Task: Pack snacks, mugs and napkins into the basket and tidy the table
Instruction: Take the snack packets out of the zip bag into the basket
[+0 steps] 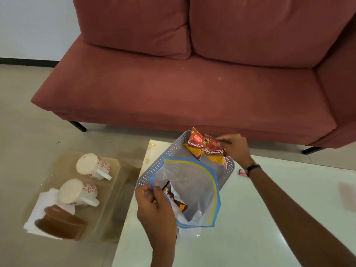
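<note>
Low and right of centre in the frame, a grey perforated basket [154, 171] sat tilted on the near left corner of a white table [269, 218]. Two red snack packets [204, 149] stood at the basket's upper end, their yellow contents showing through clear windows. The right hand [236, 146], at the basket's upper right, pinched the top of the right-hand packet between curled fingers; a dark band [253, 167] circled that wrist. Over the basket's lower half lay a clear zip bag [192, 189] with a blue and yellow seal, holding a dark brown wrapped snack [174, 199]. The left hand [154, 207], below centre, pinched the bag's left edge at its opening with thumb and curled fingers. At lower left, on a low glass-topped table [109, 189], two white mugs [81, 180] with red flower prints lay on their sides, handles pointing right, the nearer one resting on white napkins [36, 214] beside a brown holder [61, 224]. A small red and white object [243, 172] lay on the white table just beside the right wrist. A red sofa [192, 74] filled the upper frame.
</note>
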Motion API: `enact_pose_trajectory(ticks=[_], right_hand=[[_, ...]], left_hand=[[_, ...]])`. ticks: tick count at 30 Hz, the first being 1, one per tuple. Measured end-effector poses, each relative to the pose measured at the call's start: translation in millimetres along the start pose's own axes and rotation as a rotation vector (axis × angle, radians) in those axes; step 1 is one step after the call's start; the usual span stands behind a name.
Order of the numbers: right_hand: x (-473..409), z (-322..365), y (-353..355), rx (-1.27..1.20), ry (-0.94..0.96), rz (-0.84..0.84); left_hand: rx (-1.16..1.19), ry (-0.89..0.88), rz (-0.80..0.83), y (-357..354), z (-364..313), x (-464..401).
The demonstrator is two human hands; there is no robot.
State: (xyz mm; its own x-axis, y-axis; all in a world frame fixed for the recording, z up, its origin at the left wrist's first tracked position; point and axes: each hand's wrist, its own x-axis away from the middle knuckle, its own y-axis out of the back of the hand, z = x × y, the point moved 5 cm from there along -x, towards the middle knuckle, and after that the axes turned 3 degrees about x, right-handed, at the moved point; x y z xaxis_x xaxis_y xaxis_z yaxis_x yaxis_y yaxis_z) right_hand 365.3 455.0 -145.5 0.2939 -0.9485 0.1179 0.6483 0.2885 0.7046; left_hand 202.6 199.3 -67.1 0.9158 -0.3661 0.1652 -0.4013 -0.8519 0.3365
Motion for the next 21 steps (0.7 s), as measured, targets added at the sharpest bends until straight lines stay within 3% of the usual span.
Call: enact_pose_trajectory(ticks=[6,13,16,19,21], right_hand=[[-13.7,-59.9,-54.7,0.041,-0.136,0.057],[-17.0,-82.2,-57.0,0.120,-0.176,0.030],[-7.2,-59.8,-34.6,0.160,-0.139,-0.021],[26.6,10.6,8.2,-0.022,-0.041,-0.127],[70.0,76.2,31.3,-0.128,0.073,-0.024]], left_hand=[[-0.016,0.031,0.038,-2.5,16.3,-3.1],[-0.052,0.025,0.051,-7.6,22.6,-7.1],[-0.056,0.004,0.072,-6.1,18.3,-6.0],[-0.060,-0.008,0.098,2.0,16.6,-6.3],[-0.082,-0.011,0.106,7.2,18.1,-7.3]])
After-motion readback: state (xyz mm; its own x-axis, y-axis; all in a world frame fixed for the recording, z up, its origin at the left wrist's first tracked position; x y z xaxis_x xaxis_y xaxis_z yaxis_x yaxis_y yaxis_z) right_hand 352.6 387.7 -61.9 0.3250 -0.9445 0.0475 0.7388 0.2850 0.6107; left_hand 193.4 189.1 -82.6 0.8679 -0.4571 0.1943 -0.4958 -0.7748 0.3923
